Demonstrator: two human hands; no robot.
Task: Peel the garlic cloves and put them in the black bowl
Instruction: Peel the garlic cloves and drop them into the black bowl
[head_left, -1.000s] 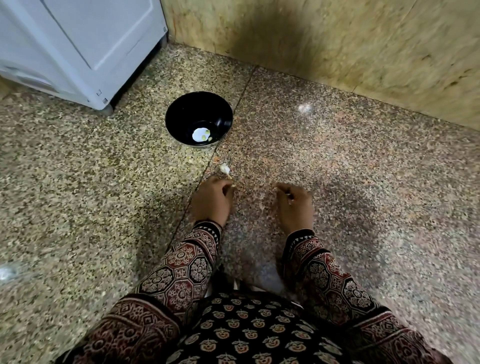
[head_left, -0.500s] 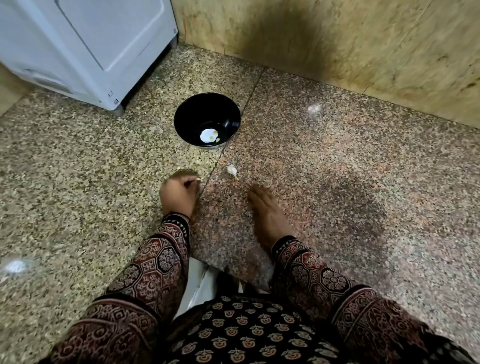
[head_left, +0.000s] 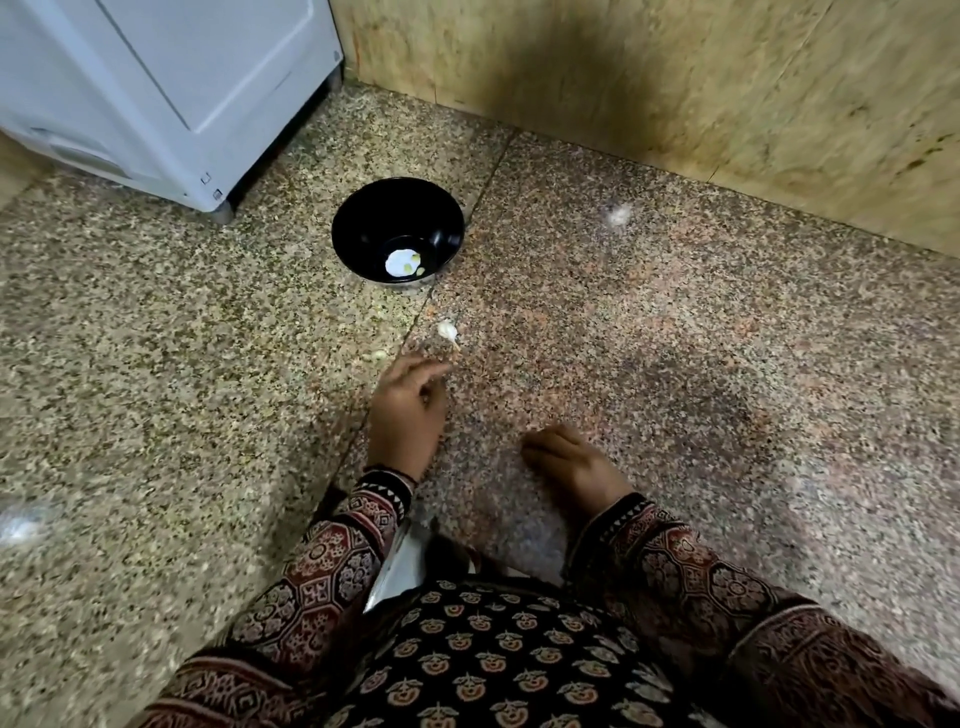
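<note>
Speckled stone floor (head_left: 675, 364) bears one whitish, tailed garlic clove (head_left: 447, 331) near black bowl (head_left: 363, 234).

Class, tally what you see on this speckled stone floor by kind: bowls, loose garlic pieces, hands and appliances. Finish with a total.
Round black bowl: 1
Pale garlic pieces loose on the floor: 2 (larger piece, smaller piece)
Bare hands: 2 (left hand, right hand)
White appliance: 1
Total: 6
</note>
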